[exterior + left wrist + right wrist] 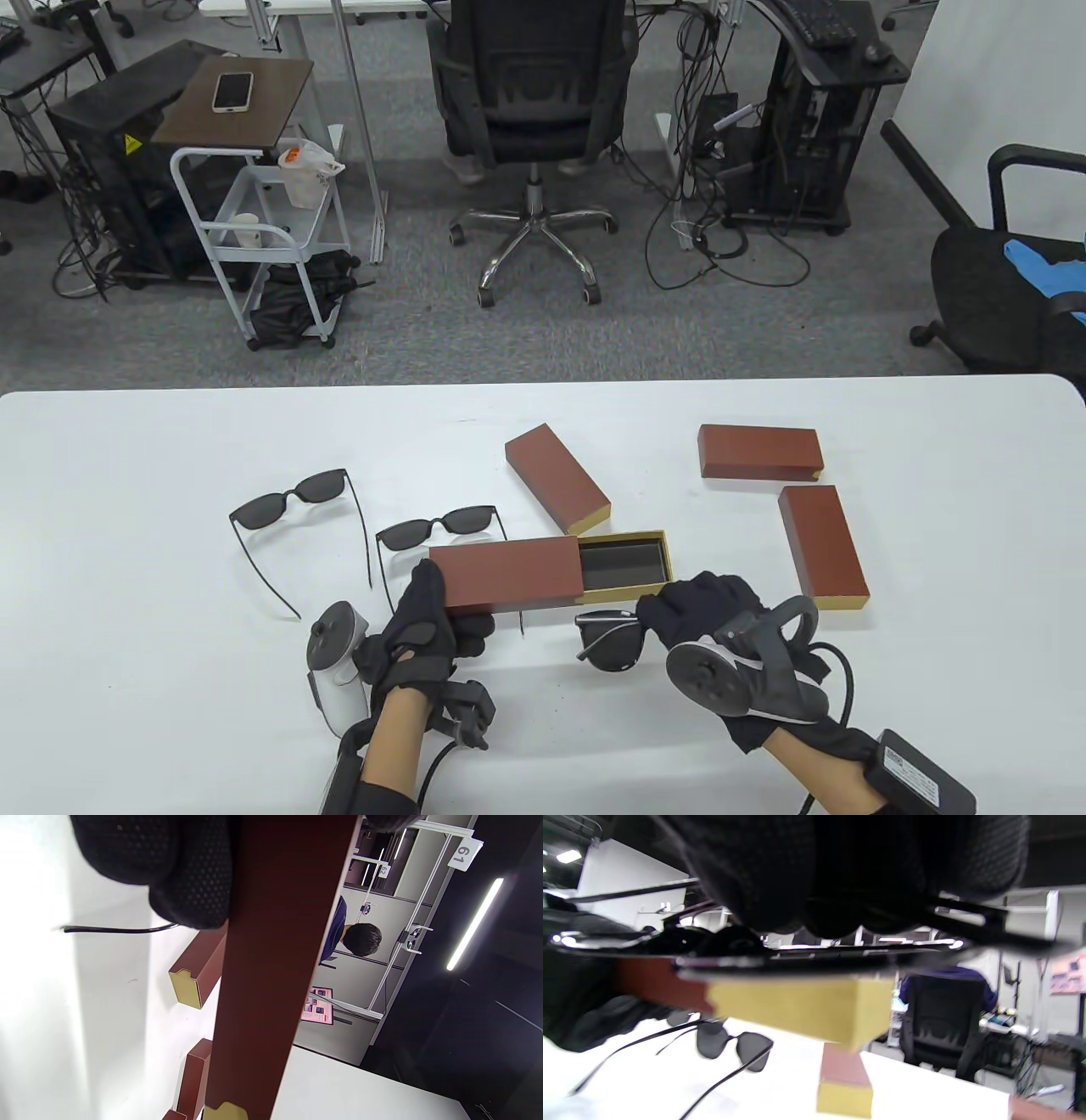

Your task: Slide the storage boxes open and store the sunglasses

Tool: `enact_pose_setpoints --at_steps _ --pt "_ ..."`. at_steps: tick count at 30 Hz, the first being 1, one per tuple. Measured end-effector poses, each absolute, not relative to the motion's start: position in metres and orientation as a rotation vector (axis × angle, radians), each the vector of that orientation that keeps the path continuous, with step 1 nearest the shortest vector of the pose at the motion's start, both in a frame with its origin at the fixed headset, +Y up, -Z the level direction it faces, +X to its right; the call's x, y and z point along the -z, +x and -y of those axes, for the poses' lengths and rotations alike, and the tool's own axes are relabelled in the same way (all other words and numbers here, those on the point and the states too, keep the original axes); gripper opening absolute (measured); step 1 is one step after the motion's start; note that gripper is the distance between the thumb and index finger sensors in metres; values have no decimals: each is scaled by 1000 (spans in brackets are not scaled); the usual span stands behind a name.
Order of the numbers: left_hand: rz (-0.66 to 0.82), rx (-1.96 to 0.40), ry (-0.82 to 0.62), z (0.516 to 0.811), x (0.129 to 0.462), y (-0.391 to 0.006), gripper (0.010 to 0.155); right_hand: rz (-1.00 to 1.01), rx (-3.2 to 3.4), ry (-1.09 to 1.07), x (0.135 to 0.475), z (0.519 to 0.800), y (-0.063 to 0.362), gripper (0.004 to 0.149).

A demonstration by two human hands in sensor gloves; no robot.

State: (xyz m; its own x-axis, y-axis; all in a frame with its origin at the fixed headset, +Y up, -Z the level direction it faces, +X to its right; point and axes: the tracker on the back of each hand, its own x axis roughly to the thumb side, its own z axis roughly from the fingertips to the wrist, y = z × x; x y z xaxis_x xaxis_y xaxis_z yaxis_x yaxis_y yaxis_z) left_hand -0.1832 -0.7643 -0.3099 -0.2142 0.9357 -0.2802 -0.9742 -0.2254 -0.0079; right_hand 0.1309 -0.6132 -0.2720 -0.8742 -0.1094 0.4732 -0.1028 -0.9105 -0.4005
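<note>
My left hand [450, 607] grips the left end of a brown box sleeve [505, 573]. Its gold drawer [624, 564] is slid out to the right and shows a dark, empty inside. Just in front of the drawer, my right hand [662, 607] pinches a folded pair of black sunglasses [611, 641]. In the right wrist view those sunglasses [797, 955] lie across the fingers [840, 866], right above the gold drawer end [797, 1005]. The left wrist view shows my fingers [169, 866] wrapped on the sleeve [280, 963].
Two more sunglasses lie unfolded on the white table [127, 552], one pair [293, 497] at the left and another [437, 528] behind the held box. Three closed brown boxes [556, 478] [761, 451] [823, 546] lie behind and to the right.
</note>
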Motion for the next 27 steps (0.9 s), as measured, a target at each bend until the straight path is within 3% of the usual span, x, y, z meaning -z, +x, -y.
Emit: enact_pose_setpoints --at_steps 8,27 --pt "-180 -1778 -272 764 311 -182 77 -787 2609 -541 285 586 123 38" --pt "-70 -1771 -358 759 311 -163 77 -619 2510 -558 287 597 107 37"
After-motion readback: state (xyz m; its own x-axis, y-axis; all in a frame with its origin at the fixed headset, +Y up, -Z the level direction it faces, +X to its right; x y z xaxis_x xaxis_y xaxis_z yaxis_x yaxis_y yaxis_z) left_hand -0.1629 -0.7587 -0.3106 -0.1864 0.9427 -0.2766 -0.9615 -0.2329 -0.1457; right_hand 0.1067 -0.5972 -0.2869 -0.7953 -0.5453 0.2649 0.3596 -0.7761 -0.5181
